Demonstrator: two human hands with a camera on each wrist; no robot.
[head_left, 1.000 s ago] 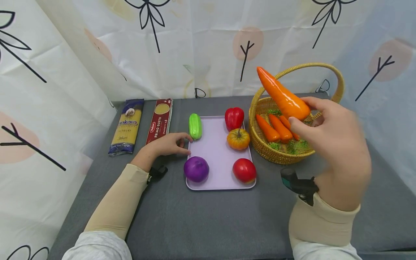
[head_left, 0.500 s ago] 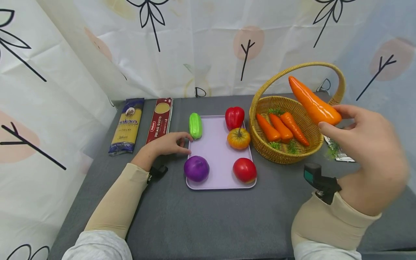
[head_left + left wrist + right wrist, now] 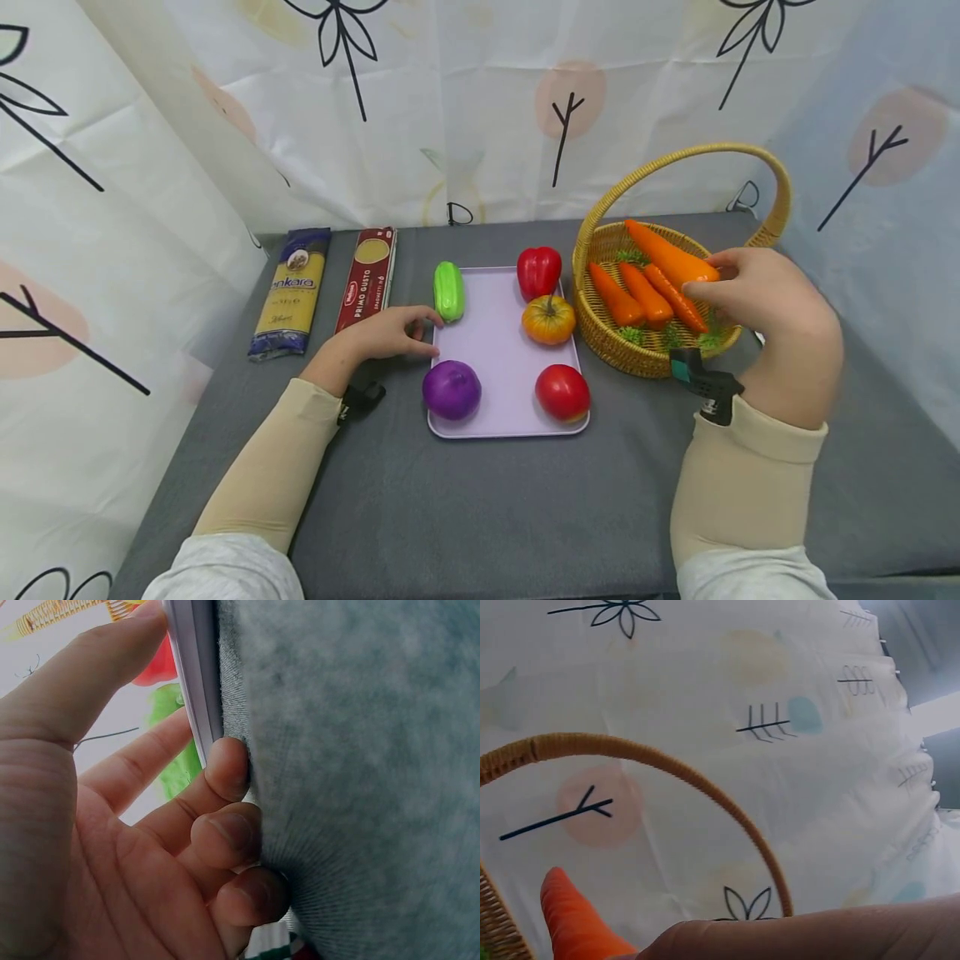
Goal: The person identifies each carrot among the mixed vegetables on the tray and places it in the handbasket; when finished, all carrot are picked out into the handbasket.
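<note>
My right hand [image 3: 783, 304] pinches a large orange carrot [image 3: 670, 254] by its thick end, low over the wicker basket [image 3: 611, 354] and inside its handle. Several carrots [image 3: 617, 296] with green tops lie in the basket below. In the right wrist view, the held carrot's tip [image 3: 559, 900] shows under the basket handle [image 3: 697, 780]. My left hand [image 3: 390, 333] rests on the table at the left edge of a lilac tray [image 3: 498, 358]. Thumb and index fingertips touch the tray's rim [image 3: 193, 682] in the left wrist view, the other fingers bent loosely on the grey cloth.
On or over the tray's edges sit a green vegetable [image 3: 449, 292], a purple onion [image 3: 452, 390], a red bell pepper [image 3: 538, 273], a small pumpkin [image 3: 548, 320] and a tomato [image 3: 562, 392]. Two spaghetti packs [image 3: 291, 296] lie at the left. A patterned curtain [image 3: 487, 100] hangs behind.
My right hand swung right with the carrot, out past the basket, then came back left and lowered it over the basket. My left hand stayed at the tray's edge.
</note>
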